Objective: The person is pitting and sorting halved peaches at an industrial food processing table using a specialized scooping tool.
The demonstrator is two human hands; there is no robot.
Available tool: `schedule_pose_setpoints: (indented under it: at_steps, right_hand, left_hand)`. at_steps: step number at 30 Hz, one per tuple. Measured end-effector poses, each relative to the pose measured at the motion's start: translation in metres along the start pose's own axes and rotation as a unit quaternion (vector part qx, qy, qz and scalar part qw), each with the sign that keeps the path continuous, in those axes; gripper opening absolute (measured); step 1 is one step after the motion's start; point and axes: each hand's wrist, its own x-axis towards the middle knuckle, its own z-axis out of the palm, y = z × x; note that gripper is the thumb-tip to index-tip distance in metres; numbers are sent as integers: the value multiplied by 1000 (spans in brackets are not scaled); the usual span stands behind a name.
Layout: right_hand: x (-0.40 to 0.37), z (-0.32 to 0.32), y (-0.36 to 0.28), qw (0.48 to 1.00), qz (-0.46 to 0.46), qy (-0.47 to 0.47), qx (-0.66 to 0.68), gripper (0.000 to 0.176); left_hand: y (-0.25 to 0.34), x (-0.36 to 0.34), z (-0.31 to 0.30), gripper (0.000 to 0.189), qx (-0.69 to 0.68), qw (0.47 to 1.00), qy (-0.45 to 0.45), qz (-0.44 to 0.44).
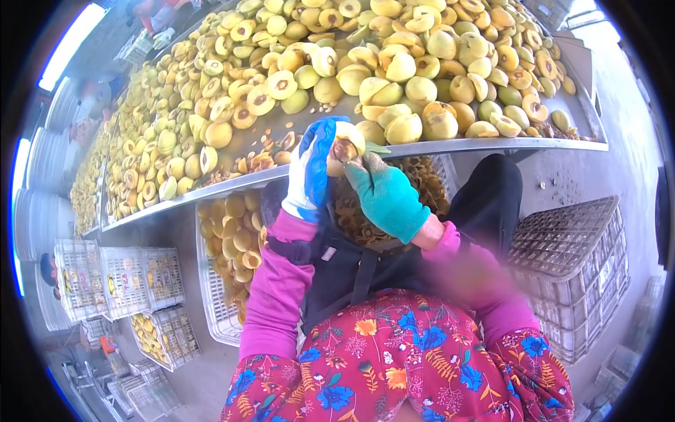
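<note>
Floral lap (pixel 394 359); left hand (pixel 309 172) holds fruit (pixel 349 143); steel table (pixel 492 145), crates (pixel 569 257).

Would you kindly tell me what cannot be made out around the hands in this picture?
Head view:
- Whether the right hand grips a tool: its glove hides the palm.
- Most of the fruit: the left hand wraps it.
- Crate under the table: the table edge cuts off its far side.
- Halves at the table's far left end: too small to tell apart.
</note>
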Motion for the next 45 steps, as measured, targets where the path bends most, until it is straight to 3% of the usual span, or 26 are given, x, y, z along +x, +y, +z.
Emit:
schedule_pose_setpoints:
  at_steps: [2,4,7,8,9,12,14,17,19,20,21,23,27,29,30,32,36,38,39,40,42,43,45]
  right_hand:
    - [-4,5,-4,998,28,-22,45,33]
    - [-8,11,-6,981,76,-21,179,33]
    - [-10,10,-20,962,126,-21,242,32]
    - [-11,12,-22,962,125,-22,240,32]
    - [-12,14,-25,968,115,-3,221,30]
    - [-17,29,-27,967,113,20,226,28]
    - [-19,36,-29,960,123,30,249,28]
    - [-21,36,-31,955,125,22,269,30]
    - [-25,25,-33,892,229,-64,386,32]
    - [-26,20,-35,848,277,-112,438,33]
    - [-26,14,-38,847,277,-115,438,33]
    - [-25,4,-43,753,289,-175,564,36]
    - [-27,9,-36,752,297,-192,557,39]
    - [-29,16,-32,801,260,-178,509,39]
    - [-29,14,-32,801,258,-181,509,39]
    - [-28,6,-35,750,314,-222,538,39]
    - [-30,13,-41,750,304,-210,549,39]
    - [-31,21,-34,807,258,-202,491,39]
    - [-30,15,-30,720,346,-271,538,40]
    - [-29,15,-31,721,346,-270,537,40]
    - [-28,19,-35,609,372,-266,648,43]
    - [-27,20,-36,610,371,-268,647,43]
    - [-29,19,-36,541,350,-280,712,41]
  left_hand:
    - [11,-9,1,24,38,997,-1,-64]
    - [7,-12,5,23,39,999,24,-30]
    - [10,-14,11,26,15,995,71,-74]
    - [12,-14,12,29,-157,965,125,-170]
    - [14,-15,13,33,-321,894,175,-260]
    - [21,-18,12,35,-297,884,223,-283]
    - [22,-20,15,32,-328,877,257,-240]
    - [20,-22,12,30,-309,885,238,-253]
    - [20,-23,6,29,-273,918,141,-250]
    - [17,-24,6,29,-271,918,144,-252]
    - [12,-24,5,29,-286,912,129,-266]
    - [11,-24,5,30,-305,907,115,-267]
    - [14,-24,-2,31,-311,901,74,-294]
    - [16,-23,-2,32,-303,900,58,-309]
    - [13,-24,-1,30,-302,908,66,-282]
    - [21,-23,-6,30,-294,905,49,-304]
    - [11,-26,-9,29,-260,906,61,-329]
    - [-9,-29,-9,27,-188,954,-14,-233]
    - [-1,-33,-15,26,-243,912,-46,-326]
    - [0,-31,-15,26,-244,912,-46,-326]
    - [3,-31,-12,27,-275,884,-15,-378]
    - [3,-31,-9,28,-280,888,10,-364]
    - [-1,-32,-8,26,-312,877,26,-366]
